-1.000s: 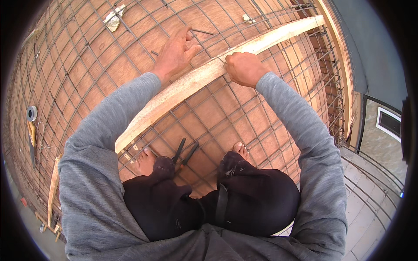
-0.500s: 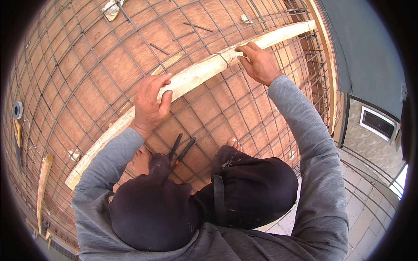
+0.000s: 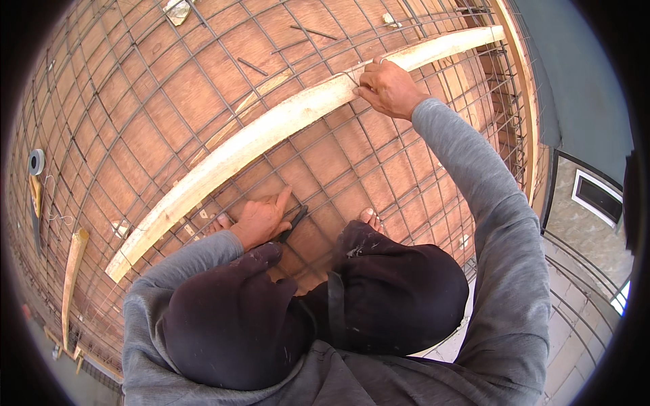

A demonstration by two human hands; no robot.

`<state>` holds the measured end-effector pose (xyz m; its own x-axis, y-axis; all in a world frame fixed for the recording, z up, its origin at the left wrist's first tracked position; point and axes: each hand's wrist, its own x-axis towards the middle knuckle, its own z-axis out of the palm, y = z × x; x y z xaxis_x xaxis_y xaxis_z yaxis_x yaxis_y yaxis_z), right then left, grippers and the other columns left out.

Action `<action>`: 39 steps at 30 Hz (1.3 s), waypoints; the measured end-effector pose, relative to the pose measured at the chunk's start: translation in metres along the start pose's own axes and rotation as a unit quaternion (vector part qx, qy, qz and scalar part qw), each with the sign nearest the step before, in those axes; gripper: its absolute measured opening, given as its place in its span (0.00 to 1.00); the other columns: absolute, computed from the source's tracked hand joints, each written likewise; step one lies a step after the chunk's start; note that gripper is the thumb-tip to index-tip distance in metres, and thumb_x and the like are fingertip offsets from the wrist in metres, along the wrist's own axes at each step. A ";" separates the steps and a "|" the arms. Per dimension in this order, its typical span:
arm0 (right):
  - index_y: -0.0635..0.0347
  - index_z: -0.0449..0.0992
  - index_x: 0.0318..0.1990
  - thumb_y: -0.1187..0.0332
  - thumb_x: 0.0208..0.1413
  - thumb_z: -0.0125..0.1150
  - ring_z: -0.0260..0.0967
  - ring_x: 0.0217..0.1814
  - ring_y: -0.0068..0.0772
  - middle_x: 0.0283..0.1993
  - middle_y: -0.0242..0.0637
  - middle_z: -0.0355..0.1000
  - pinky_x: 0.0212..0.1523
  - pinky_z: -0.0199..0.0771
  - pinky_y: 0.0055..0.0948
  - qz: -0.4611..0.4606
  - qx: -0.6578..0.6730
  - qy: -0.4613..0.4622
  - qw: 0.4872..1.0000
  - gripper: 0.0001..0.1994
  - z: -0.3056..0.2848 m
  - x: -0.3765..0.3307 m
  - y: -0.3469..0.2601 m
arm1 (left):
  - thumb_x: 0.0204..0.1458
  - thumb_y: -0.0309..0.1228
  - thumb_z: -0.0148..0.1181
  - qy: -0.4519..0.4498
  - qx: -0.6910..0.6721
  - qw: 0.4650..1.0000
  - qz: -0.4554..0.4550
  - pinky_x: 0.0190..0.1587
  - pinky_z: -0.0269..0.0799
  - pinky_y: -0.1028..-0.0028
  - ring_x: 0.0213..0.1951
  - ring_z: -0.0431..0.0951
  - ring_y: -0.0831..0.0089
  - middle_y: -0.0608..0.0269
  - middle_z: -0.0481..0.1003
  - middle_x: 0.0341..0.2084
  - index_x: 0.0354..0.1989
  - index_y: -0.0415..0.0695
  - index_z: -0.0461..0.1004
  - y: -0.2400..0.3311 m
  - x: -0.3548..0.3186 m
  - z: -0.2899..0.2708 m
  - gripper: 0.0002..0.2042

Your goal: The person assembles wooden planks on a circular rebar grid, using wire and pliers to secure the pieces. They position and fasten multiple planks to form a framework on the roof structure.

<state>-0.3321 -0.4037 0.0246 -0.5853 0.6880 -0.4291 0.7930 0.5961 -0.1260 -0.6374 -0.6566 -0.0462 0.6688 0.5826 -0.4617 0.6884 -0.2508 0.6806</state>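
A long pale wooden plank (image 3: 271,125) lies slantwise across the steel mesh (image 3: 318,186). My right hand (image 3: 387,89) is closed at the plank, its fingers pinched at a thin tie wire (image 3: 352,77) looped around the wood. Lower down, by my left knee, my left hand (image 3: 263,220) has its index finger stretched out over the mesh. Just beside its fingers is a two-handled tool with black grips (image 3: 294,223), like pliers. The hand and knee hide most of that tool; no hold on it shows.
Beneath the mesh is reddish plywood (image 3: 183,68), with short rod offcuts (image 3: 252,65) lying about. At the far left are a tape roll (image 3: 36,162) and a handsaw (image 3: 36,203). A wooden stake (image 3: 73,284) stands nearby. A timber edge (image 3: 520,81) borders the right.
My left hand has come off the plank and moved down toward the black-handled tool. My right hand has shifted slightly left, its fingers closing at the tie wire.
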 end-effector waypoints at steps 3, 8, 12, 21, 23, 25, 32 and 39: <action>0.62 0.79 0.43 0.58 0.56 0.68 0.71 0.54 0.46 0.46 0.41 0.75 0.51 0.76 0.45 0.089 0.086 0.133 0.983 0.16 0.015 -0.022 -0.017 | 0.56 0.37 0.63 -0.005 -0.040 0.998 0.038 0.42 0.77 0.57 0.40 0.81 0.47 0.44 0.78 0.42 0.66 0.40 0.61 0.002 0.004 0.009 0.31; 0.63 0.75 0.56 0.53 0.64 0.61 0.76 0.48 0.40 0.48 0.46 0.76 0.48 0.79 0.35 0.162 0.451 0.141 0.866 0.23 0.068 -0.096 -0.080 | 0.53 0.33 0.62 0.098 -0.122 0.961 0.226 0.31 0.75 0.61 0.33 0.81 0.56 0.57 0.79 0.31 0.55 0.44 0.71 0.027 0.004 -0.026 0.20; 0.67 0.74 0.58 0.38 0.69 0.38 0.76 0.51 0.45 0.52 0.52 0.76 0.52 0.79 0.37 0.208 0.702 -0.228 0.643 0.37 0.103 -0.139 -0.139 | 0.49 0.32 0.62 0.167 0.009 0.864 0.474 0.28 0.72 0.66 0.27 0.76 0.69 0.68 0.71 0.24 0.45 0.48 0.76 0.076 0.031 -0.074 0.14; 0.64 0.53 0.72 0.65 0.62 0.50 0.75 0.55 0.38 0.54 0.53 0.73 0.55 0.78 0.33 0.008 0.936 0.036 0.349 0.32 0.036 -0.145 -0.154 | 0.44 0.34 0.63 0.242 0.047 0.727 0.641 0.46 0.73 0.66 0.40 0.76 0.69 0.69 0.72 0.33 0.37 0.51 0.77 0.135 0.074 -0.098 0.10; 0.63 0.49 0.73 0.70 0.59 0.50 0.76 0.52 0.36 0.53 0.53 0.74 0.52 0.79 0.32 0.073 0.886 0.051 0.456 0.34 0.017 -0.150 -0.141 | 0.43 0.35 0.63 0.219 0.062 0.746 0.626 0.50 0.73 0.64 0.43 0.76 0.68 0.67 0.74 0.37 0.38 0.51 0.77 0.132 0.070 -0.097 0.12; 0.63 0.46 0.73 0.74 0.56 0.49 0.77 0.46 0.33 0.51 0.50 0.74 0.46 0.80 0.31 0.143 0.809 0.058 0.567 0.36 0.000 -0.157 -0.124 | 0.47 0.37 0.66 0.272 -0.005 0.766 0.583 0.55 0.72 0.59 0.47 0.75 0.63 0.65 0.74 0.43 0.46 0.50 0.76 0.120 0.066 -0.098 0.17; 0.63 0.68 0.48 0.77 0.61 0.53 0.75 0.49 0.50 0.51 0.48 0.74 0.45 0.74 0.49 0.222 -0.038 -0.049 0.973 0.09 -0.061 -0.145 -0.044 | 0.45 0.43 0.73 0.420 0.086 0.897 0.111 0.64 0.66 0.57 0.61 0.67 0.54 0.54 0.68 0.56 0.60 0.46 0.69 0.029 0.100 -0.114 0.34; 0.58 0.73 0.56 0.72 0.63 0.56 0.62 0.69 0.44 0.60 0.42 0.70 0.70 0.54 0.57 0.066 -0.342 -0.119 0.930 0.14 -0.094 -0.113 -0.029 | 0.55 0.39 0.66 0.318 0.178 0.931 0.023 0.68 0.62 0.59 0.65 0.66 0.55 0.49 0.67 0.61 0.70 0.44 0.59 0.007 0.109 -0.106 0.35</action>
<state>-0.3050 -0.4598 0.1608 -0.3725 0.7108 -0.5966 0.5140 0.6933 0.5051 -0.5893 -0.5130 -0.0320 0.4767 0.8763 0.0696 0.7881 -0.4611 0.4078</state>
